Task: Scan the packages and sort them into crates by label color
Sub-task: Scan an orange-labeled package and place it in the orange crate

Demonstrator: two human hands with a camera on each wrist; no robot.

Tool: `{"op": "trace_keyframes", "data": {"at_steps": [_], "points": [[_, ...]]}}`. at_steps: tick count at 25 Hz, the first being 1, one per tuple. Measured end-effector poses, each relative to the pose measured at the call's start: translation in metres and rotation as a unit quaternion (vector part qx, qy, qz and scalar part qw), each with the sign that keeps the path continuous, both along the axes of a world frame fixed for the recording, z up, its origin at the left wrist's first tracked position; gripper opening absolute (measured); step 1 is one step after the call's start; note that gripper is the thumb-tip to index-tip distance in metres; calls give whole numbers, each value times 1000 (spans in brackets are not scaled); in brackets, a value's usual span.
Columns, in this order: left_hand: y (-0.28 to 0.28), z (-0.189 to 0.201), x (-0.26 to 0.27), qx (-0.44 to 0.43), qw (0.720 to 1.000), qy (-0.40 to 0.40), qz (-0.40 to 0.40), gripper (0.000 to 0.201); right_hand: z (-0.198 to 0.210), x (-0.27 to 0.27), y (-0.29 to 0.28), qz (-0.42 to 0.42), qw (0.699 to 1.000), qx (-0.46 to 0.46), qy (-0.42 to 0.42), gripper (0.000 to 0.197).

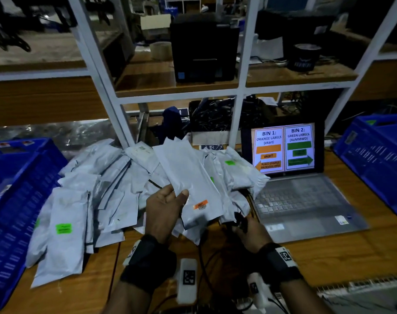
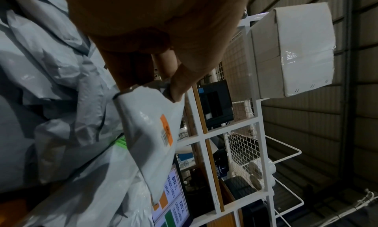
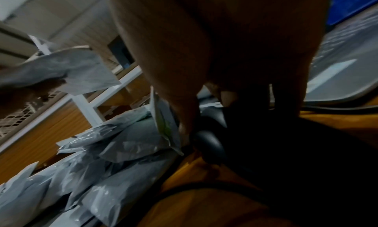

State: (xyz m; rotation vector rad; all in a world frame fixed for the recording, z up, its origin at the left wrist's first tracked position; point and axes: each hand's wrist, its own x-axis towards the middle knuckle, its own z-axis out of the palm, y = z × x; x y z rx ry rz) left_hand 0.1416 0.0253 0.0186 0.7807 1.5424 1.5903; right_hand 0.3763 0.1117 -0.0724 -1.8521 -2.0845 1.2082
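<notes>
While left hand [image 1: 163, 208] pinches an orange-labelled package [image 1: 188, 177], right hand [image 1: 251, 234] grips a scanner [image 3: 206, 143] — wooden table [image 1: 328, 257], dim room.

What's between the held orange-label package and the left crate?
Nothing visible. The left hand holds the package above the pile, and the path over the pile to the left crate looks open.

Dim all round in the head view, and the brightest thing is the glowing laptop screen [image 1: 284, 148], slightly blown out. Shelf uprights bow at the edges (wide-angle bending). Glare streaks the packages [image 1: 84, 200] near the left wrist, where the hand [image 2: 155, 28] looms soft and close. The right wrist view is darkest: blurred, smeared, its lower right sunk in shadow.
</notes>
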Motion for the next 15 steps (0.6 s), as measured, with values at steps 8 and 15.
{"op": "trace_keyframes", "data": {"at_steps": [8,15], "points": [[9,-4,15,26,999,-23,22,25,29,44,-7,-179,958,-12,222,32],[20,0,30,30,996,31,82,35,62,38,-19,-149,910,-51,384,36]]}}
